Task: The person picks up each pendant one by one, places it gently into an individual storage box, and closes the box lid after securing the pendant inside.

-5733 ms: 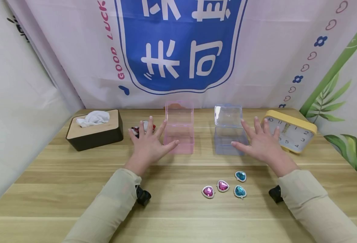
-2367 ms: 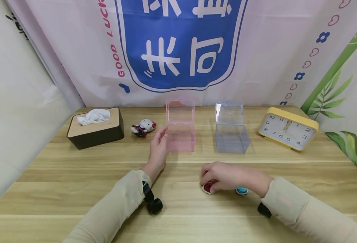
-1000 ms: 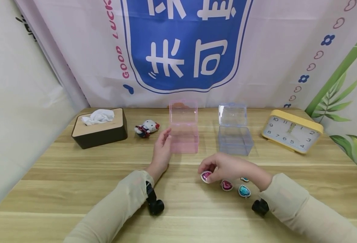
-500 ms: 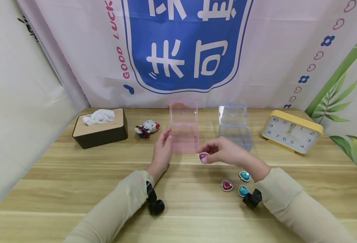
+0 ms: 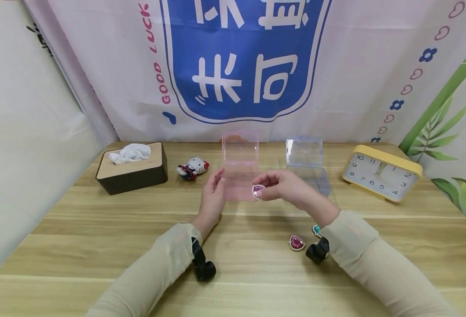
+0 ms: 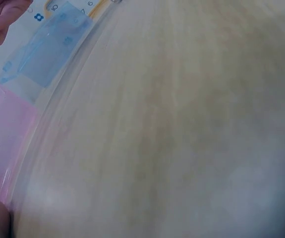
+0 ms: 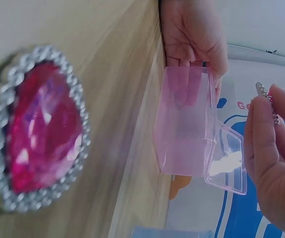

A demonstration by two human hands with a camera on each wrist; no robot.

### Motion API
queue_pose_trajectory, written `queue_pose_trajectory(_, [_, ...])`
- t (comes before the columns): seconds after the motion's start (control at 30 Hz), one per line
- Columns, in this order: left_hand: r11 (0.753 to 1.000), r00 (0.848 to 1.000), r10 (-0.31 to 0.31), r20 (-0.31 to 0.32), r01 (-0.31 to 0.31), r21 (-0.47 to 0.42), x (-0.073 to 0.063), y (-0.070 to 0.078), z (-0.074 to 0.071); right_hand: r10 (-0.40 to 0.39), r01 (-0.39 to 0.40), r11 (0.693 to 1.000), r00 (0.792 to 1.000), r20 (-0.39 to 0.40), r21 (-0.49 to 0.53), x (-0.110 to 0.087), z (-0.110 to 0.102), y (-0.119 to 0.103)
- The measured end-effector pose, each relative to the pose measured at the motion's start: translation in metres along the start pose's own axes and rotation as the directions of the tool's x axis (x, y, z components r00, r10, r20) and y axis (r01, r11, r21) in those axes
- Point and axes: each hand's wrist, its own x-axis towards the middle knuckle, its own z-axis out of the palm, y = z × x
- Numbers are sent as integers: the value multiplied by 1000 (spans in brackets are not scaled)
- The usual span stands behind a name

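Observation:
Between right thumb and fingers, my right hand (image 5: 292, 191) pinches a pink heart-shaped gem (image 5: 258, 191) with a beaded silver rim. It is held above the front right of the pink clear box (image 5: 238, 194), whose lid stands raised. Against that box's left side rest the fairly straight fingers of my left hand (image 5: 212, 198). Another pink heart gem (image 5: 296, 243) lies on the table and looms large in the right wrist view. Beside it a teal gem (image 5: 317, 230) is partly covered by the right wrist's camera, which hides most of a second one.
A bluish clear box (image 5: 323, 187), lid raised, stands right of the pink one, partly behind my right hand. Farther right leans a yellow clock (image 5: 381, 174). On the left are a small cat doll (image 5: 193, 168) and a tissue box (image 5: 133, 174). A printed curtain (image 5: 347, 79) hangs behind.
My right hand has picked up one pink gem from the table and carried it forward to the pink box. Earlier, my left hand came from spread fingers to the box's side and stays there.

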Motion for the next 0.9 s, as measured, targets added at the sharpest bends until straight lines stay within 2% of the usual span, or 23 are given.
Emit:
queue_pose_trajectory(0.23, [1000, 1000, -8, -6, 8, 7, 0, 1, -1, -2, 2, 999, 1000, -22, 39, 11, 7, -5])
queue_pose_trajectory(0.57, [1000, 1000, 12, -6, -12, -11, -1, -2, 0, -41, 51, 995, 992, -122, 81, 31, 16, -2])
queue_pose_trajectory(0.9, [1000, 1000, 27, -9, -27, 8, -3, 0, 0, 1, 11, 997, 986, -168, 71, 53, 18, -3])
